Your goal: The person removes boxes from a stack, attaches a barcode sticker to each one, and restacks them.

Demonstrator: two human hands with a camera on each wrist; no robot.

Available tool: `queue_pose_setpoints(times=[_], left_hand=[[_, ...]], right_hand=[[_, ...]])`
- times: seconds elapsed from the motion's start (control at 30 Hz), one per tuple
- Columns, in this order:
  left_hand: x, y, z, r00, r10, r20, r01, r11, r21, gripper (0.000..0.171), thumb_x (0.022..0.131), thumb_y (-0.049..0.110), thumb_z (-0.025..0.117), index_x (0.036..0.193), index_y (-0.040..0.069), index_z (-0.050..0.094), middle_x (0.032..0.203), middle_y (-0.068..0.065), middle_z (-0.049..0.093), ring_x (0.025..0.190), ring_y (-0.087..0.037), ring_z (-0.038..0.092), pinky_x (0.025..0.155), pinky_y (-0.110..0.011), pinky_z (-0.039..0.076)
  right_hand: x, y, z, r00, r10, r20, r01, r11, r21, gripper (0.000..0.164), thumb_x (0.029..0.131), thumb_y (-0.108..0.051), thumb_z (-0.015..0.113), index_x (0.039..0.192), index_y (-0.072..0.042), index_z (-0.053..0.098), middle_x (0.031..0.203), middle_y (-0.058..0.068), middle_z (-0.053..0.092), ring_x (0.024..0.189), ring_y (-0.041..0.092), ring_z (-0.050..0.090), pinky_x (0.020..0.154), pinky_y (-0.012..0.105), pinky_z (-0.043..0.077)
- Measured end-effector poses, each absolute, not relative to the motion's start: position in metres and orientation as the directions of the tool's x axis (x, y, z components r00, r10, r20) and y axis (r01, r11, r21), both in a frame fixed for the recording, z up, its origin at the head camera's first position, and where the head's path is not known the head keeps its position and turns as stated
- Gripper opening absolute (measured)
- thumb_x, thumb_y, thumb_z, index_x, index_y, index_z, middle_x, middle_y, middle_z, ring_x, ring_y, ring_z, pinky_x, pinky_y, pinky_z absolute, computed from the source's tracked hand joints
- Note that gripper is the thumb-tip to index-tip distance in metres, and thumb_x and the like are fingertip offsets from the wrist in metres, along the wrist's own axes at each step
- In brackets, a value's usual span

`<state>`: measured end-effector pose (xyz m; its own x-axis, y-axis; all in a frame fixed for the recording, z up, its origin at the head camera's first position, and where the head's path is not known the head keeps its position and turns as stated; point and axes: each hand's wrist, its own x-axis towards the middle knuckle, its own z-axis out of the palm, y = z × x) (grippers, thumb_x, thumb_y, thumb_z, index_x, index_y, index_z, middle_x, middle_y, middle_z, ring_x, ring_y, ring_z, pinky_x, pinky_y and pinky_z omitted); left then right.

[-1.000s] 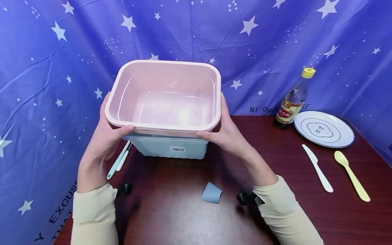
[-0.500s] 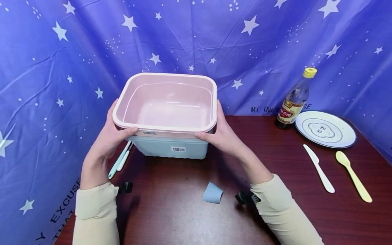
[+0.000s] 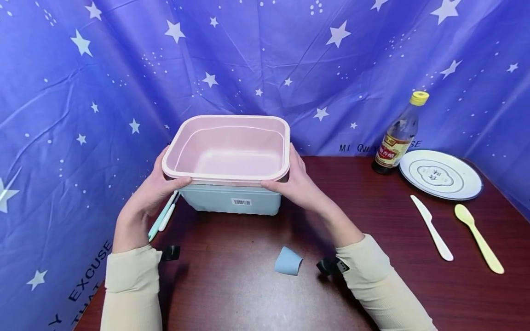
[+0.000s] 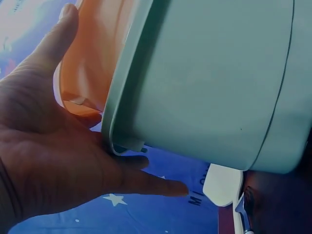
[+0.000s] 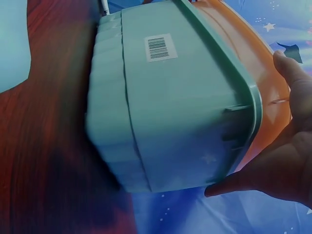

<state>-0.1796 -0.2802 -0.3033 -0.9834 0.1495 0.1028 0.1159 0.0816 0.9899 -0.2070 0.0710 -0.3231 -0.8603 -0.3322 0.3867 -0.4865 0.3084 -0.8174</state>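
Observation:
A pink plastic basin (image 3: 225,176) sits nested in the top of a light blue-green basin (image 3: 213,199), its rim standing above. My left hand (image 3: 153,192) holds the pink basin's left end, thumb on the front rim. At the opposite end my right hand (image 3: 304,187) grips it likewise. In the left wrist view the pink wall (image 4: 92,53) looks orange, and some fingers stretch out below the blue-green rim (image 4: 113,114). The right wrist view shows the thumb (image 5: 287,66) by the pink basin and a finger near the blue-green basin's edge. The lower basin's inside is hidden.
A blue cup-shaped piece (image 3: 288,261) lies on the dark table in front. Teal and white handles (image 3: 163,216) poke out left of the basins. On the right are a dark sauce bottle (image 3: 391,147), a plate (image 3: 459,179), a white knife (image 3: 432,230) and a yellow spoon (image 3: 480,241).
Both hands have lowered the pink basin down into the blue-green one. Less of its outer wall shows between the two rims, and the left hand has shifted slightly right.

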Motion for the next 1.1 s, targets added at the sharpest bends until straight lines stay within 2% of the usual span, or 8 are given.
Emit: queue_pose_setpoints(times=[0.13,0.27,0.43,0.73,0.9,1.0,1.1], left_hand=[[-0.1808,-0.2817,-0.3080,-0.983,0.165,0.077,0.094,0.095,0.991,0.096,0.092,-0.003,0.065,0.159,0.020,0.000,0.157,-0.021,0.017,0.125,-0.024,0.042,0.090,-0.021,0.046],[-0.1824,-0.2845,-0.3113,-0.983,0.176,0.048,0.069,0.116,0.991,0.095,0.092,-0.001,0.066,0.159,0.021,0.002,0.157,-0.019,0.017,0.128,-0.027,0.038,0.092,-0.021,0.044],[-0.1837,-0.2880,-0.3136,-0.982,0.186,0.019,0.047,0.150,0.988,0.096,0.092,0.002,0.068,0.161,0.020,0.004,0.158,-0.017,0.019,0.132,-0.030,0.033,0.095,-0.023,0.040],[-0.1826,-0.2892,-0.3138,-0.981,0.195,0.010,0.061,0.253,0.966,0.092,0.090,0.003,0.071,0.161,0.012,0.011,0.156,-0.018,0.024,0.133,-0.031,0.034,0.100,-0.026,0.035],[-0.1837,-0.2892,-0.3130,-0.982,0.188,-0.004,0.047,0.267,0.963,0.095,0.090,0.003,0.072,0.161,0.013,0.011,0.157,-0.017,0.025,0.135,-0.031,0.034,0.106,-0.035,0.031],[-0.1838,-0.2889,-0.3124,-0.984,0.179,-0.017,0.032,0.269,0.963,0.096,0.089,0.004,0.073,0.162,0.013,0.010,0.158,-0.016,0.025,0.137,-0.031,0.033,0.108,-0.040,0.029],[-0.1835,-0.2890,-0.3124,-0.985,0.170,-0.024,0.025,0.279,0.960,0.098,0.089,0.004,0.074,0.162,0.013,0.010,0.157,-0.017,0.026,0.136,-0.031,0.033,0.108,-0.039,0.029]], right_hand=[[-0.2075,0.0703,-0.3273,-0.897,-0.326,0.298,-0.413,0.378,-0.828,0.118,0.079,-0.036,0.084,0.163,-0.012,0.004,0.166,0.013,0.006,0.151,0.027,-0.002,0.119,0.056,0.009],[-0.2076,0.0694,-0.3309,-0.917,-0.323,0.234,-0.359,0.411,-0.838,0.121,0.079,-0.039,0.083,0.163,-0.013,-0.001,0.167,0.015,-0.004,0.152,0.030,-0.008,0.119,0.058,0.007],[-0.2064,0.0690,-0.3326,-0.926,-0.322,0.196,-0.328,0.429,-0.842,0.120,0.080,-0.040,0.081,0.163,-0.011,0.001,0.166,0.017,-0.007,0.152,0.035,-0.008,0.119,0.060,0.008],[-0.2054,0.0679,-0.3320,-0.928,-0.323,0.186,-0.322,0.445,-0.835,0.119,0.079,-0.037,0.083,0.162,-0.007,0.002,0.166,0.018,-0.006,0.151,0.037,-0.008,0.119,0.059,0.008],[-0.2046,0.0692,-0.3315,-0.932,-0.325,0.161,-0.309,0.480,-0.821,0.120,0.080,-0.041,0.083,0.162,-0.008,0.002,0.166,0.020,-0.005,0.152,0.036,-0.008,0.119,0.058,0.007],[-0.2038,0.0711,-0.3312,-0.931,-0.333,0.152,-0.311,0.499,-0.809,0.118,0.080,-0.044,0.082,0.163,-0.010,0.005,0.166,0.022,-0.003,0.152,0.036,-0.008,0.119,0.058,0.006],[-0.2043,0.0741,-0.3313,-0.925,-0.345,0.157,-0.326,0.513,-0.794,0.112,0.080,-0.046,0.082,0.161,-0.011,0.012,0.165,0.022,0.001,0.151,0.036,-0.005,0.119,0.059,0.008]])
